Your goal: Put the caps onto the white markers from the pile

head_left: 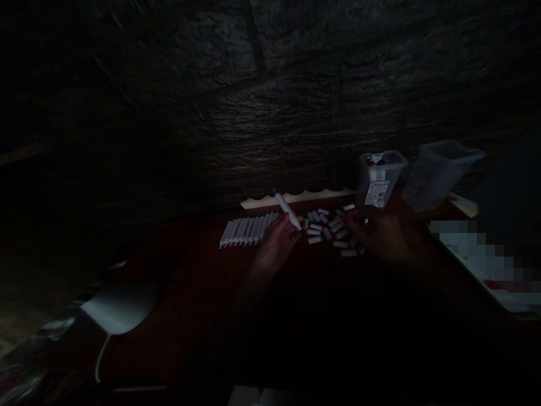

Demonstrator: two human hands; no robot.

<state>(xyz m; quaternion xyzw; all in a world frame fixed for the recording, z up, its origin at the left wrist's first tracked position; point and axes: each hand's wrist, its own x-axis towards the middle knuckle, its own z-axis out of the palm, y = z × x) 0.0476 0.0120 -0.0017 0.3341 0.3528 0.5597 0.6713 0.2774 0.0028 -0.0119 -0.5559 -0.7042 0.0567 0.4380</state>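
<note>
The scene is very dark. My left hand [276, 242] is closed around a white marker [287, 210] that points up and to the left. Just left of it, several white markers [247, 230] lie side by side in a row on the reddish table [198, 282]. My right hand [378, 237] rests over a scatter of loose white marker caps [327, 228]; its fingers are dim, curled toward the caps, and what they hold, if anything, is hidden.
A clear plastic tub [380, 177] with a label and coloured marker ends stands at the back right, with a second tilted clear tub [439, 172] beside it. A wavy white strip [304, 196] lines the stone wall. A pale round object [120, 307] lies front left.
</note>
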